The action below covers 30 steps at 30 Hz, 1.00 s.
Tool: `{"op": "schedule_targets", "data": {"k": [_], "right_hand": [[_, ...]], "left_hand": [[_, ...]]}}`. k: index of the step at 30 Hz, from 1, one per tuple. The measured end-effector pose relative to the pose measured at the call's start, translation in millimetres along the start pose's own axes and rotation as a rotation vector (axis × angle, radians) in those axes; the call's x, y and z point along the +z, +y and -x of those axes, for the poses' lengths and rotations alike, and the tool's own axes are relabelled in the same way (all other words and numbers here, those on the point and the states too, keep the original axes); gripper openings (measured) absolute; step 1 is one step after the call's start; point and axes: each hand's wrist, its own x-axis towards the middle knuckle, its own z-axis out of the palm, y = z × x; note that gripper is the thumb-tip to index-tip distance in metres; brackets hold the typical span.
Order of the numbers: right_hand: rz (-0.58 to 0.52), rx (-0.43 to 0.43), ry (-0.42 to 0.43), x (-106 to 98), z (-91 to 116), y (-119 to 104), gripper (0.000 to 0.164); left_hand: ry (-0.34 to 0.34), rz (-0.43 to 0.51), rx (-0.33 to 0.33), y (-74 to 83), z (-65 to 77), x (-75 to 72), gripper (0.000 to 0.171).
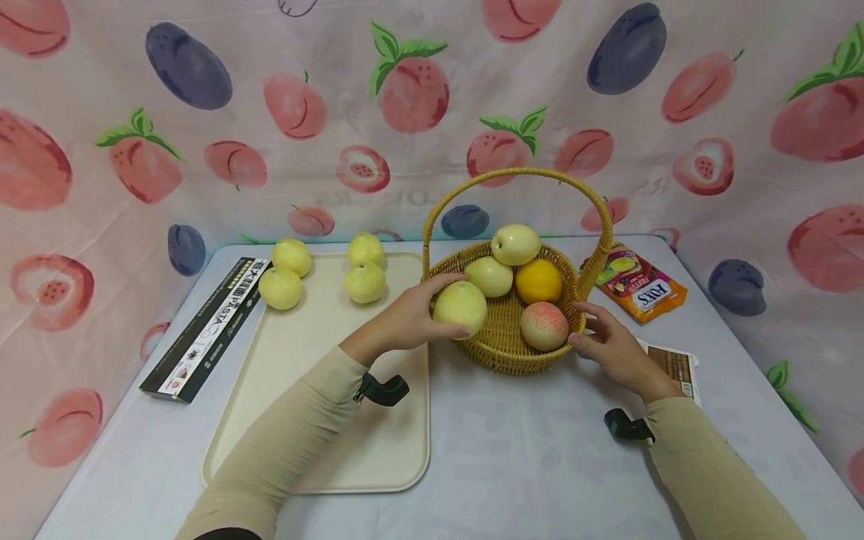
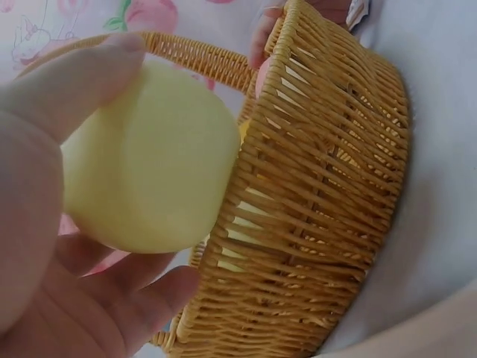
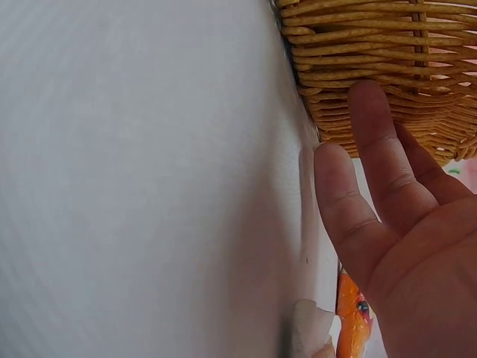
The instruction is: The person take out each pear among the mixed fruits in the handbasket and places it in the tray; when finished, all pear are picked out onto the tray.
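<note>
My left hand grips a round, pale yellow-green pear, thumb and fingers spread around its sides. The pear is at the left rim of a woven wicker basket with a tall hoop handle. Inside the basket lie two pale green fruits, an orange and a pinkish peach. At the basket's right side, my right hand holds the rim near the handle's foot. In the right wrist view its lower fingers lie fairly straight against the outer weave.
A cream tray lies left of the basket, with several yellow pears at its far end. A black pasta box slants along the tray's left side. An orange FOX'S packet and a brown-and-white packet lie to the right.
</note>
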Motion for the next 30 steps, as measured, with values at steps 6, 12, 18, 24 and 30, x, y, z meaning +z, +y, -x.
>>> {"op": "schedule_targets", "data": {"k": [6,12,18,24,30], "right_hand": [[-0.011,-0.003,-0.001,0,0,0,0.070],[-0.006,0.009,0.000,1,0,-1,0.072],[-0.002,0.004,0.003,1,1,-1,0.071],[0.003,0.005,0.006,1,0,-1,0.072],[0.010,0.005,0.005,0,0,-1,0.072]], "left_hand": [[0.010,0.019,0.013,-3.6,8.8,-2.8,0.077],[0.023,0.034,-0.004,-6.5,23.5,-9.8,0.078],[0.060,0.044,-0.014,-13.1,42.5,-22.2,0.079],[0.084,0.010,-0.064,-26.5,59.3,-33.1,0.079],[0.114,-0.032,-0.128,-39.6,76.5,-42.5,0.080]]}}
